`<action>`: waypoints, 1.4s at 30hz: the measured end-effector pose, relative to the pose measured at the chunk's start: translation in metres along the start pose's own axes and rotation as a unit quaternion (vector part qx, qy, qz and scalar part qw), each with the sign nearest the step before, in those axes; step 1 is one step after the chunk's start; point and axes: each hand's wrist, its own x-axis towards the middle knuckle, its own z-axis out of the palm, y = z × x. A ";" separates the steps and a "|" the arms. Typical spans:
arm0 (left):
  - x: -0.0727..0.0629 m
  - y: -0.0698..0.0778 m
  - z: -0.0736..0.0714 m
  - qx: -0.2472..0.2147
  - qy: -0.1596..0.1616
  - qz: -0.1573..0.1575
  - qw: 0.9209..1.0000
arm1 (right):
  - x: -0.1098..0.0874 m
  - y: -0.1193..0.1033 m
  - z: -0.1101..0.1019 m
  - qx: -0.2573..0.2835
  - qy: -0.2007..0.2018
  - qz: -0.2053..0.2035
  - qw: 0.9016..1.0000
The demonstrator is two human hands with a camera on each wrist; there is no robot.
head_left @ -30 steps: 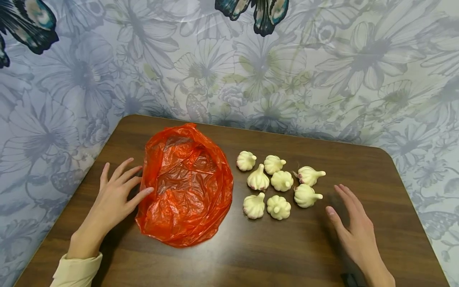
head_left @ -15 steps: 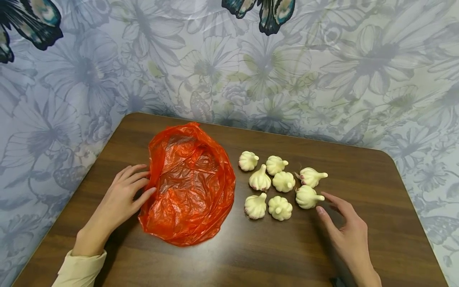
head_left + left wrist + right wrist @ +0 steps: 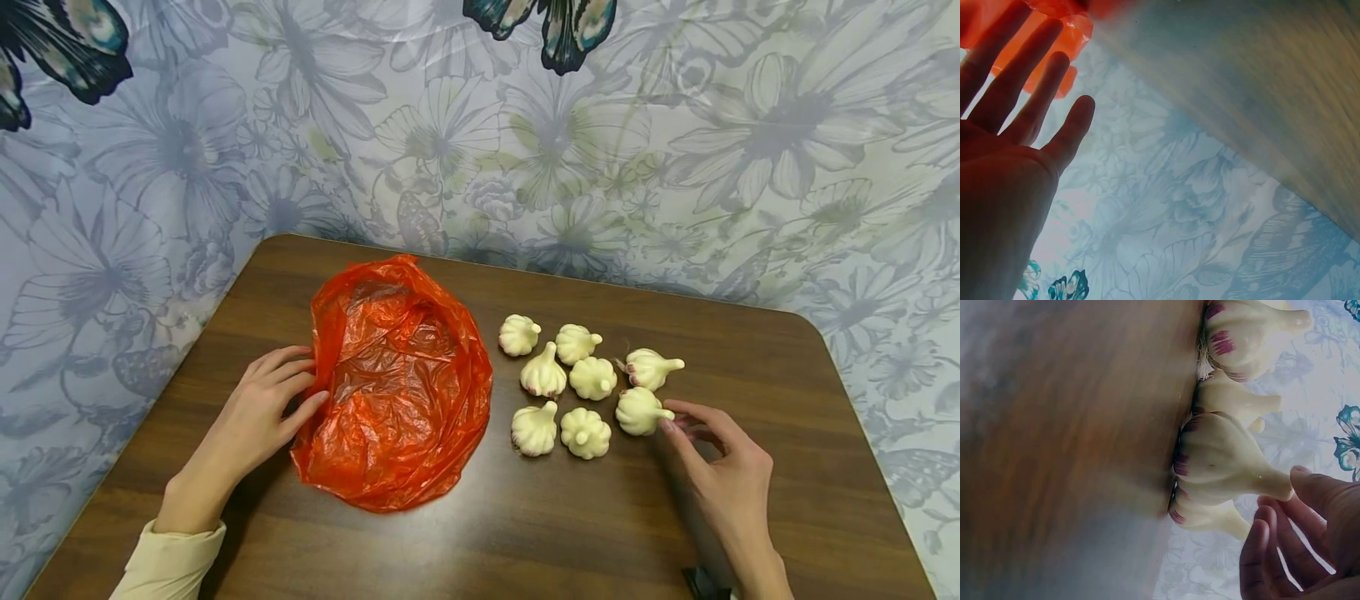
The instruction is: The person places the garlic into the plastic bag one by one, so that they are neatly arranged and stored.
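A red plastic bag (image 3: 405, 392) lies crumpled, its mouth spread, on the left half of the brown table. My left hand (image 3: 262, 392) rests at the bag's left edge, thumb over the rim. The left wrist view shows that hand's fingers (image 3: 1038, 94) fairly straight against the red plastic. At the right end of a group of several garlic bulbs, my right hand (image 3: 731, 471) pinches one garlic bulb (image 3: 637, 412) by its stem. In the right wrist view, thumb and fingertips meet at the stem tip of this purple-streaked bulb (image 3: 1222, 456), which sits upright at the table surface.
Just behind the pinched bulb lies another garlic bulb (image 3: 651, 369). The other bulbs, such as the front one (image 3: 585, 433), stand between it and the bag. The table's far edge (image 3: 600, 281) meets a floral wall covering (image 3: 450, 125).
My right hand has moved left to the nearest garlic bulb and taken its stem between thumb and fingers. My left hand's fingers have drawn closer together at the bag's edge.
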 end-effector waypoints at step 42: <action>-0.001 -0.004 -0.004 -0.002 0.003 -0.012 1.000 | 0.067 -0.075 0.006 0.066 0.043 -0.085 0.993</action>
